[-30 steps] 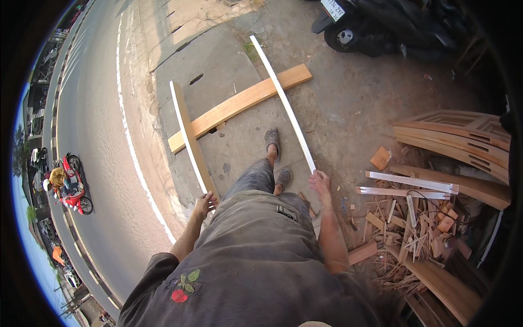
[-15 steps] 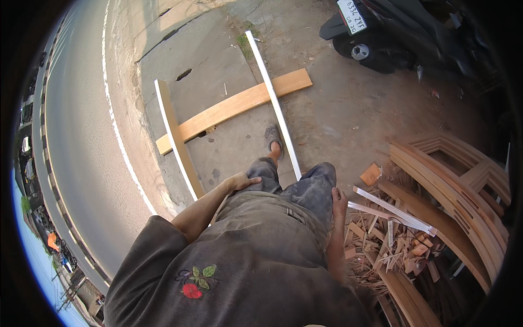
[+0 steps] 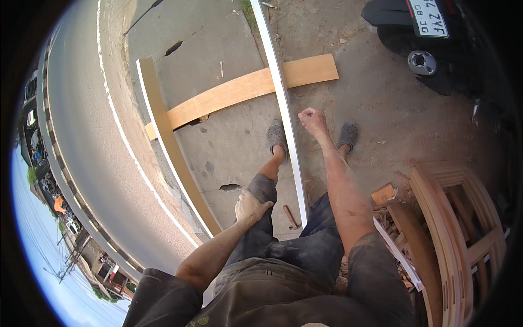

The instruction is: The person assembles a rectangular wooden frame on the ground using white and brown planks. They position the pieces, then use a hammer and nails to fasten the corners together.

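Up at top right in the head view, dark characters line a white plate [image 3: 427, 19] on the black motorbike [image 3: 455, 60]. Left hand [image 3: 252, 208] rests open over the left knee [image 3: 263, 186]; right hand [image 3: 312, 121] reaches forward, loosely fisted, just beside the white-edged strip [image 3: 279, 82] lying across the plank [image 3: 229, 94].

Pavement [image 3: 218, 150]: cracked grey concrete
Far centre: wooden plank [image 3: 229, 98], lying crosswise
Near centre: hammer [image 3: 290, 214]
Far right: black motorcycle [image 3: 455, 68]
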Available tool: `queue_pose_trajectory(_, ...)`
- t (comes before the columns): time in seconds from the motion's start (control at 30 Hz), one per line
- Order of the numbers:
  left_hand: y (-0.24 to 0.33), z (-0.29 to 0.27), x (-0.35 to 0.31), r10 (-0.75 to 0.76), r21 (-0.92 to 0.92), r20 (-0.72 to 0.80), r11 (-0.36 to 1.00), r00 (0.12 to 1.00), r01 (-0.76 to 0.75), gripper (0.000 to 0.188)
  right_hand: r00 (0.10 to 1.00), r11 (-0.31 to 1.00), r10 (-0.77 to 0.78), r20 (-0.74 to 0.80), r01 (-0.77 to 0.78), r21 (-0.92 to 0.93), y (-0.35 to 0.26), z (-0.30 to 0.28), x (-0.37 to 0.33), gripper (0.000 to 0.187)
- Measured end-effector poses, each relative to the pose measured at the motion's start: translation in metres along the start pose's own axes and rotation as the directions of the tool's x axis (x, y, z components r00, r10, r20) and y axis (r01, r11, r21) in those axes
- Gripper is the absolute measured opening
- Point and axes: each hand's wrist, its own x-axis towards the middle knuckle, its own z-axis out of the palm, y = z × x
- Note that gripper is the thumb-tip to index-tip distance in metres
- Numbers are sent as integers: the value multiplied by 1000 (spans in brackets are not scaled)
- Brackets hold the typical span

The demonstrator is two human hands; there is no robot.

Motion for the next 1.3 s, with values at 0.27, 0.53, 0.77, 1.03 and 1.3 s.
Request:
queue_pose_trajectory(0.27,11,37,4,-140,-58,-67,989,988,136,109,933,984,-113,-341,59,-167,11,122,192,21)
queue_pose_trajectory(0.53,5,28,14,-144,-116,-91,984,985,133,110,915,827,353,-195,-208,522,44,110,209,13)
queue_pose_trajectory(0.77,5,17,17,-173,-126,-73,979,982,163,109,888,935,-354,-293,330,-128,48,124,197,25)
queue_pose_trajectory(1.03,7,16,16,-148,-140,-74,981,986,137,107,970,889,-225,-90,166,-428,45,108,203,18)
queue_pose_trajectory(1.3,6,19,6,-102,-136,-51,986,993,95,101,951,931,308,-33,-309,-195,112,46,84,31)
